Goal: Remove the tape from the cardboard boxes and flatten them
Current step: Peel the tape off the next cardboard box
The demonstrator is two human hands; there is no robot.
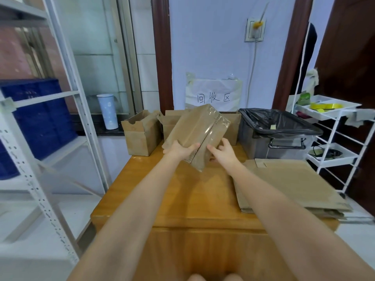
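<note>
Cardboard box (195, 134) taped, tilted; left hand (178, 150) grips it, right hand (224, 152) fingers curled on edge.

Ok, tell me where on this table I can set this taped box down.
The bare wood of the table is free between your forearms, left of the flattened cardboard stack and in front of the open boxes. The back edge is crowded: the open boxes and the black-lined bin. Both hands hold the taped box.

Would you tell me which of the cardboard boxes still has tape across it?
The box held up in both hands: clear tape runs along its seam. The open box at the table's far left stands untaped, flaps up.
</note>
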